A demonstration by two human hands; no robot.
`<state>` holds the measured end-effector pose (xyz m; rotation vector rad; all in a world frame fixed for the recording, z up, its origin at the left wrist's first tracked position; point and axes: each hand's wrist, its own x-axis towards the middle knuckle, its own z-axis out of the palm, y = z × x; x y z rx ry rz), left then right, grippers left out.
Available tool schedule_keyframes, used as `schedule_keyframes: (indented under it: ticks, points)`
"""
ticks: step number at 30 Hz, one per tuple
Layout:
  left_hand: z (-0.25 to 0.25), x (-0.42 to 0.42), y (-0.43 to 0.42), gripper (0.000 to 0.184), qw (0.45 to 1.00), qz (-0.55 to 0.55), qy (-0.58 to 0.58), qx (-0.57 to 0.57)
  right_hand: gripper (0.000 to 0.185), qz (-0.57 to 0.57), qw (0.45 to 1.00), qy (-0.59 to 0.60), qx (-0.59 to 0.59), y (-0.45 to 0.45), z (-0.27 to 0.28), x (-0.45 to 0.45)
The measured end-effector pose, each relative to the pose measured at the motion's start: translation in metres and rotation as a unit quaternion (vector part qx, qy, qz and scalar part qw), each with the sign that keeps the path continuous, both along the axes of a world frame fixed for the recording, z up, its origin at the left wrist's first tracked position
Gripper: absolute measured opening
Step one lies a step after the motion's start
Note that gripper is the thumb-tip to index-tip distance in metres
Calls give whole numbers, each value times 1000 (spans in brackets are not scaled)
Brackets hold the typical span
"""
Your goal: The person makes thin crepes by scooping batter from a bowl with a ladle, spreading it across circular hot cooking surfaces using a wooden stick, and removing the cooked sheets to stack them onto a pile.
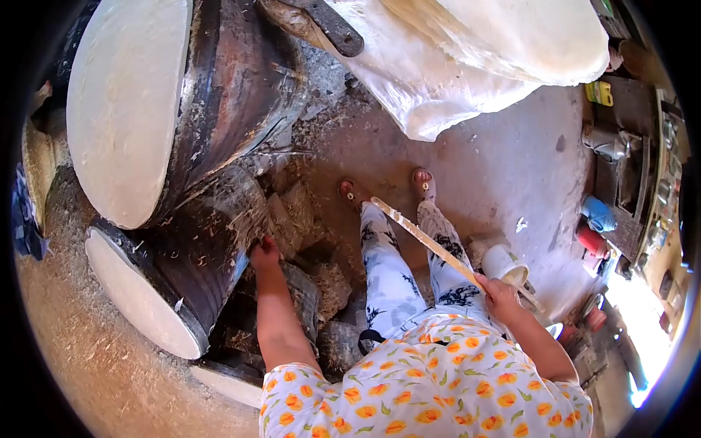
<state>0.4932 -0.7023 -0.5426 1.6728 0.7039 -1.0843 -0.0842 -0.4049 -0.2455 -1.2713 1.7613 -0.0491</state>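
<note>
Rustic workshop, large vessels, cluttered shelves

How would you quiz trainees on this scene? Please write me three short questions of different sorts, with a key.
1. Which of the person's hands holds the long wooden stick?
2. True or false: the white bucket is to the right of the person's patterned trousers.
3. What is printed on the shirt?
A) blue stripes
B) orange flowers
C) black dots

Key:
1. The right hand.
2. True.
3. B.
</note>
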Motion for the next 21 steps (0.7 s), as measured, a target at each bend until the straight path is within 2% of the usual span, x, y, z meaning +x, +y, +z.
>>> schedule_keyframes:
  ticks: [2,8,11,14,17,21]
  points:
    - [0,-3,-2,38,996,-22,-78,22,60,-6,1000,-1,-3,0,-2,3]
    - [30,-31,-22,36,990,52,-111,66,60,-20,1000,-3,15,-2,-3,9]
    - [36,-39,-25,37,983,39,-149,97,60,-38,999,-5,24,0,-3,10]
    - [44,-41,-23,37,983,54,-160,67,61,-53,997,-2,47,2,-6,12]
    - [51,-40,-21,36,990,26,-126,52,62,-61,998,-17,-3,6,-13,13]
    - [71,-53,-29,36,991,25,-105,77,62,-55,998,-30,5,3,-18,14]
